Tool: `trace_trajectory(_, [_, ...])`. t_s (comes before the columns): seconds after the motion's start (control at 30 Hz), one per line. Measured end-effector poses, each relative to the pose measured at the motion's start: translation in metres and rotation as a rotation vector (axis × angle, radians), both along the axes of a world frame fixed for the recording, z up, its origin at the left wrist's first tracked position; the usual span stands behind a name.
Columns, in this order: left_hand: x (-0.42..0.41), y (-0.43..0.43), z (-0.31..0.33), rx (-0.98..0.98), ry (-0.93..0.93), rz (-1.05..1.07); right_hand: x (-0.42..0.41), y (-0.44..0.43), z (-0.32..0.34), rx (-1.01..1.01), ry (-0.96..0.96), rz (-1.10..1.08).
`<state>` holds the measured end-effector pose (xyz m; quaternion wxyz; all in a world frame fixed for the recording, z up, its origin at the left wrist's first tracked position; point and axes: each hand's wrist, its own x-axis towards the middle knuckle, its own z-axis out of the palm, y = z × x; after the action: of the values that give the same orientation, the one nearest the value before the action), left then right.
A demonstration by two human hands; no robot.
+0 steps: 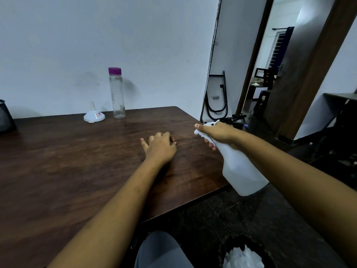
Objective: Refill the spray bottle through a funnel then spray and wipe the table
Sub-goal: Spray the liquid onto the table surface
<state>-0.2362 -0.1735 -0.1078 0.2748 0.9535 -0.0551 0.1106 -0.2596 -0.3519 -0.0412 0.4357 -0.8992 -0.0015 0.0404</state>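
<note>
My right hand (219,134) grips the neck and trigger of a white spray bottle (241,169), held tilted over the right edge of the dark wooden table (58,171) with its nozzle pointing left. My left hand (161,147) rests on the tabletop with its fingers loosely curled and nothing visible in it. A white funnel (94,115) lies upside down near the back of the table. Beside it stands a clear, empty-looking water bottle (116,93) with a purple cap.
A dark mesh container (4,118) stands at the table's back left. A bin with a white plastic liner (244,256) sits on the dark floor at lower right. A folded black frame (218,95) leans by the wall beyond the table, beside an open doorway.
</note>
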Motion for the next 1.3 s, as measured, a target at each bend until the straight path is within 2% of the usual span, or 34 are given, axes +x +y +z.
trace_trajectory(0.17, [-0.001, 0.003, 0.006, -0.001, 0.002, 0.002, 0.004, -0.009, 0.023, 0.082, 0.042, 0.06])
trace_trajectory(0.3, [0.002, 0.005, 0.013, -0.014, 0.0, 0.026, 0.016, -0.017, 0.064, 0.233, 0.094, 0.046])
trace_trajectory(0.4, [0.003, 0.005, 0.018, -0.031, -0.006, 0.035, 0.021, -0.017, 0.074, 0.194, 0.167, 0.073])
trace_trajectory(0.6, [0.005, 0.006, 0.015, -0.039, 0.007, 0.037, 0.03, -0.025, 0.056, 0.047, 0.252, 0.042])
trace_trajectory(0.83, [0.012, 0.002, 0.009, -0.102, 0.05, 0.034, 0.03, -0.029, 0.05, 0.069, 0.282, 0.099])
trace_trajectory(1.1, [0.015, -0.003, 0.001, -0.144, 0.039, 0.018, 0.026, -0.017, 0.032, 0.208, 0.144, -0.038])
trace_trajectory(1.2, [0.015, -0.003, 0.001, -0.1, 0.019, 0.018, 0.025, -0.012, 0.024, 0.263, 0.091, -0.091])
trace_trajectory(1.3, [0.014, 0.002, -0.001, -0.007, -0.011, 0.007, 0.025, -0.011, 0.02, 0.314, 0.069, -0.056])
